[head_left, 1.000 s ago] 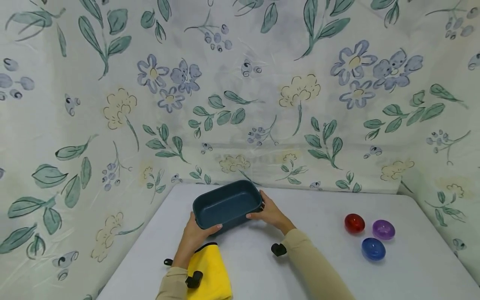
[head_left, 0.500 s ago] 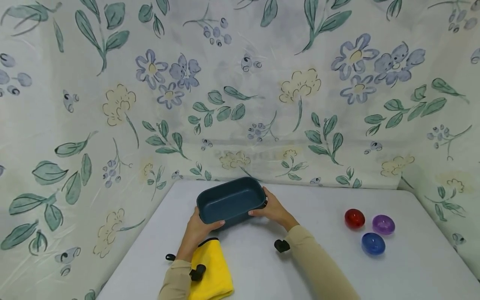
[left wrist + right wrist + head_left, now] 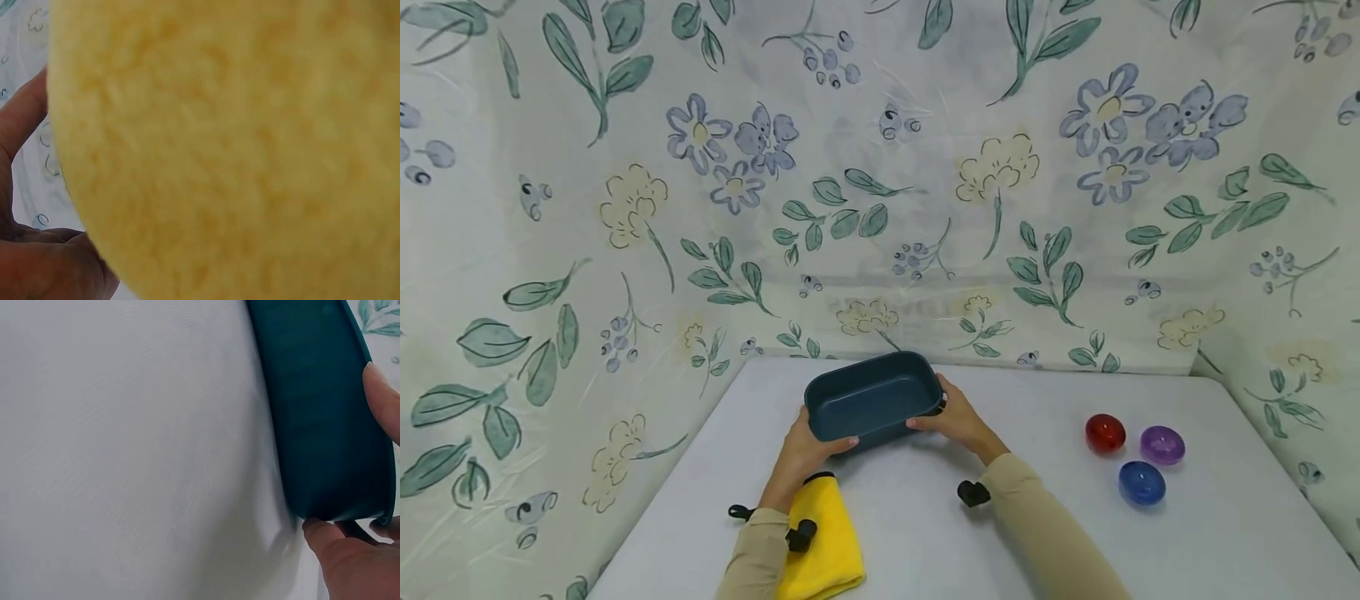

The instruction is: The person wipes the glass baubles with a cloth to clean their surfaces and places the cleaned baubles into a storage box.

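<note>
A dark teal rectangular baking dish [image 3: 874,407], with rounded corners and nothing visible inside, lies at a slant near the table's back edge. The left hand [image 3: 799,457] grips its left end, thumb along the front wall. At the opposite end the right hand [image 3: 958,421] holds it, thumb on the front. In the right wrist view, the right hand's fingers [image 3: 350,562] are at the end wall of the dish [image 3: 325,419], and its base is close over the table. A folded yellow cloth [image 3: 826,533] lies under the left forearm and fills most of the left wrist view.
Glossy egg-shaped pieces, red [image 3: 1105,434], purple [image 3: 1162,445] and blue [image 3: 1142,483], are grouped on the right of the white table [image 3: 1030,533]. A floral curtain [image 3: 880,208] hangs behind and at both sides. Black wrist cameras [image 3: 973,493] stick out from the sleeves.
Both hands have shifted the dish a little to the right across the table. The cloth and the egg-shaped pieces stay in place; the head view has tilted slightly.
</note>
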Tool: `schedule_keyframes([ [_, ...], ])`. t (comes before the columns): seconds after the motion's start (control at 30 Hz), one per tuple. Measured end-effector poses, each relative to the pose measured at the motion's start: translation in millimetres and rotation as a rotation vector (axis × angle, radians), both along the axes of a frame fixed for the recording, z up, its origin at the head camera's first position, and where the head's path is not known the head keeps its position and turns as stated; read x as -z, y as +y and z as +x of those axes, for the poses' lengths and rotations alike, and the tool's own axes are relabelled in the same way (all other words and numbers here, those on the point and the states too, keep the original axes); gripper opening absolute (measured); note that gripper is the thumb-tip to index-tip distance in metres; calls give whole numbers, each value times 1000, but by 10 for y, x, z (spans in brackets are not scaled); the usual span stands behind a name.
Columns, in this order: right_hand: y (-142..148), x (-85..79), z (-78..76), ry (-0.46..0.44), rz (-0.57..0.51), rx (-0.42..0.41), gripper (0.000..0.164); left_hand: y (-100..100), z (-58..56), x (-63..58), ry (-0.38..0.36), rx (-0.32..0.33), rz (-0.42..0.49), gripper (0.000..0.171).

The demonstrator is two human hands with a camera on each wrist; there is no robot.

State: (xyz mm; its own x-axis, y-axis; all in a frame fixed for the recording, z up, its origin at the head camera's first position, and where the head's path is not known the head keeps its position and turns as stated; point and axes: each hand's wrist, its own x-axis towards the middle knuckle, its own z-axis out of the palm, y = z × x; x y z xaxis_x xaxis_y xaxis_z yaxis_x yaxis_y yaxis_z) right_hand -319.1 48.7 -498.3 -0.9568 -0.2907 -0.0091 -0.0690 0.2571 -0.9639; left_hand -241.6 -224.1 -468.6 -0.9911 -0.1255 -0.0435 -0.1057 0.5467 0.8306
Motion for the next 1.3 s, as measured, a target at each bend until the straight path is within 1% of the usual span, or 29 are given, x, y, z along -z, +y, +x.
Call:
schedule_keyframes([
  [0.13, 72, 27, 11, -7, 6, 25, 114, 54, -19, -11, -8, 18, 21, 114],
  [0.23, 125, 39, 27, -13, 3, 34, 115, 91, -36, -8, 15, 42, 39, 112],
  [0.4, 206, 42, 69, -6, 4, 52, 113, 150, -56, 14, 8, 56, 26, 113],
  [0.53, 277, 33, 102, -4, 22, 70, 113, 217, -81, 9, -14, 56, 16, 115],
  [0.6, 310, 27, 114, -4, 40, 81, 115, 249, -94, -2, -37, 53, 8, 118],
  [0.77, 384, 43, 152, -8, 42, 88, 116, 313, -114, -17, -91, 54, -5, 122],
  [0.9, 459, 70, 186, -4, 54, 101, 117, 374, -138, 1, -93, 73, -6, 122],
  [1.0, 512, 79, 208, -5, 61, 128, 119, 418, -164, 24, -90, 93, -3, 123],
  [1.17, 583, 62, 256, -17, 62, 159, 119, 490, -187, 42, -76, 112, 55, 123],
  [1.3, 633, 46, 295, -29, 54, 175, 118, 543, -211, 71, -26, 134, 140, 118],
])
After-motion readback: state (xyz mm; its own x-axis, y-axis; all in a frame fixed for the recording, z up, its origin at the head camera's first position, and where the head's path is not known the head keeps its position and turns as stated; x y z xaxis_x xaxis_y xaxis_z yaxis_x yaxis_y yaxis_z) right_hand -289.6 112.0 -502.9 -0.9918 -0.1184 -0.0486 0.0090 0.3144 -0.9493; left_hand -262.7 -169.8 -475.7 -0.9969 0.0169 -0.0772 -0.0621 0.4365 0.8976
